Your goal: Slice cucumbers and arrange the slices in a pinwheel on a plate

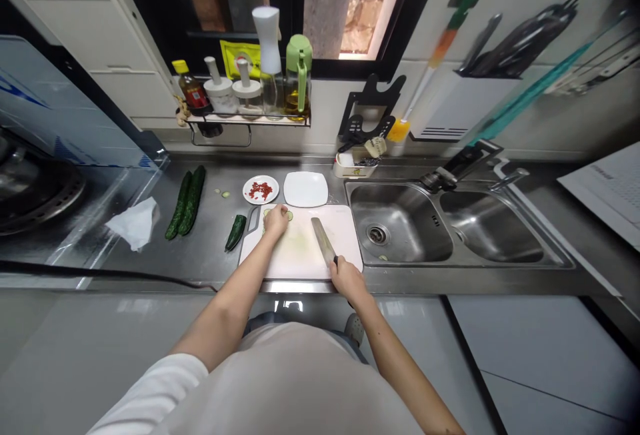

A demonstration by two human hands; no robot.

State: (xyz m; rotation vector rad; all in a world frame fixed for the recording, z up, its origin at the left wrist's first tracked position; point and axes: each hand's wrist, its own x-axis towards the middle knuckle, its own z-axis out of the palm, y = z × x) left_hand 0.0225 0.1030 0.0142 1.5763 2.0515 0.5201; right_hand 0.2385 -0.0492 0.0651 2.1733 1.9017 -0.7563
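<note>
On the white cutting board (295, 263), my left hand (276, 223) is closed at the far left part, fingers curled down over thin cucumber slices (289, 215). Slices peek out on both sides of it; its fingertips are partly hidden. My right hand (349, 280) grips the handle of a kitchen knife (323, 240), whose blade lies along the board's right half, pointing away from me. Left of the board rests a cut piece of cucumber (235, 233). Behind the board stand a white square plate (306, 189) and a small round plate (247, 189) bearing chopped red pieces.
Two whole cucumbers (186, 201) lie on the steel counter at left, near a crumpled white tissue (135, 223). A double sink (400, 221) adjoins the board on the right. Bottles and jars fill a wall shelf (250, 119). A small holder (353, 168) sits behind the sink.
</note>
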